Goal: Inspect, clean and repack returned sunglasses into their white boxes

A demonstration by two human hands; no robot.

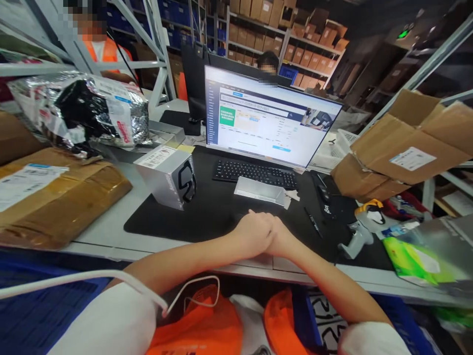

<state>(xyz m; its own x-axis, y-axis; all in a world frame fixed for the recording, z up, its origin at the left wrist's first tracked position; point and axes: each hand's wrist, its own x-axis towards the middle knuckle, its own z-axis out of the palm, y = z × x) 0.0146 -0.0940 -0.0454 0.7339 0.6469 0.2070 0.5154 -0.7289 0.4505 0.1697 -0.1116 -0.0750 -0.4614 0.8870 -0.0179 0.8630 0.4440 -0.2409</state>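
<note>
My left hand [254, 231] and my right hand [280, 237] are clasped together above the front edge of the black desk mat [218, 217]. Both have their fingers closed, and no object shows in them. Just beyond lies a flat silver-grey box or tray [260, 190], in front of the black keyboard [254, 173]. To the left stands a silver box [166, 177] with a black printed mark on its side and a label on top. A black pen [313, 222] rests on the mat to the right of my hands.
A lit monitor [266, 118] stands behind the keyboard. Left are a taped brown parcel [84, 197] and a silver plastic-wrapped package [136, 113]. On the right sit a barcode scanner [356, 239], a green packet [414, 261] and open cardboard boxes [384, 148]. Two people are beyond the desk.
</note>
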